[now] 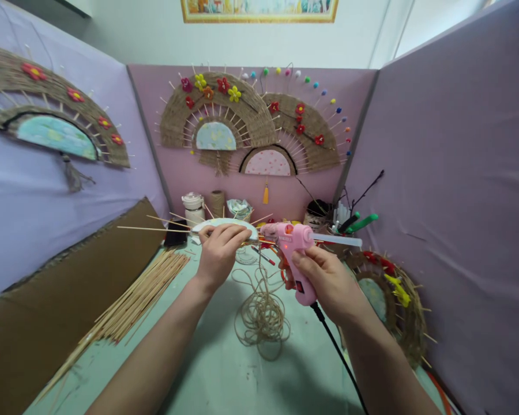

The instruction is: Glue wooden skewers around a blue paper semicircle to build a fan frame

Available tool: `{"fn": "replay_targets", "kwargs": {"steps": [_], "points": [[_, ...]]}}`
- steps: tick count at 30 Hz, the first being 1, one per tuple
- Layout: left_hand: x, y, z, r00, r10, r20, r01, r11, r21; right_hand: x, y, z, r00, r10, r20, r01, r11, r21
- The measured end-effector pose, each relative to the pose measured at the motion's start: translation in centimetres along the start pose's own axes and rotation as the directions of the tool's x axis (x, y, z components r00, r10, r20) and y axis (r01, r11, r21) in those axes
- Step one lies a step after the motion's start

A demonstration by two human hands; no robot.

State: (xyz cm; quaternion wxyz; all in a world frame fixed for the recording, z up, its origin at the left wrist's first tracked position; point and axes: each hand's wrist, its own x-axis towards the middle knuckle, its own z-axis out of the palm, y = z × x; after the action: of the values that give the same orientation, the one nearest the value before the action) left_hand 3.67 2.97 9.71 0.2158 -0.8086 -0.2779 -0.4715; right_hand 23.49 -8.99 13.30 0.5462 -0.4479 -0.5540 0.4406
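My right hand is wrapped round the handle of a pink hot glue gun, which has a clear glue stick poking out of its back. The gun's tip points left at the edge of a half-round, cloth-covered fan base. Thin wooden sticks fan out from that base. My left hand grips the base from the near side, fingers closed over its face. A strand of twine runs from the base down to a loose heap of twine on the table.
A bundle of wooden sticks lies at left beside a brown cardboard panel. Finished woven fans hang on the back wall; another fan stands at right. Jars and a twine spool line the back. The gun's black cord trails towards me.
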Motion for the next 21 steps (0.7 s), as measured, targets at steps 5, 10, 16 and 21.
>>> {"fn": "replay_targets", "kwargs": {"steps": [5,10,16,21], "points": [[0.03,-0.39,-0.16,1.000,-0.012,-0.008,0.013,1.000,0.025,-0.15,-0.04,-0.05,0.997,0.046,0.066,-0.045,0.999,-0.010],[-0.03,-0.53,-0.27,1.000,0.000,-0.011,0.000,1.000,0.017,-0.15,-0.02,0.04,0.991,0.098,0.090,-0.096,0.995,-0.024],[-0.06,-0.41,-0.40,1.000,-0.017,-0.010,0.017,1.000,0.002,-0.26,-0.21,0.22,0.994,0.096,0.043,-0.093,0.993,-0.070],[-0.07,-0.46,-0.39,1.000,-0.015,-0.024,0.015,1.000,-0.004,-0.41,-0.30,0.23,0.996,0.083,0.021,-0.081,0.993,-0.085]]}}
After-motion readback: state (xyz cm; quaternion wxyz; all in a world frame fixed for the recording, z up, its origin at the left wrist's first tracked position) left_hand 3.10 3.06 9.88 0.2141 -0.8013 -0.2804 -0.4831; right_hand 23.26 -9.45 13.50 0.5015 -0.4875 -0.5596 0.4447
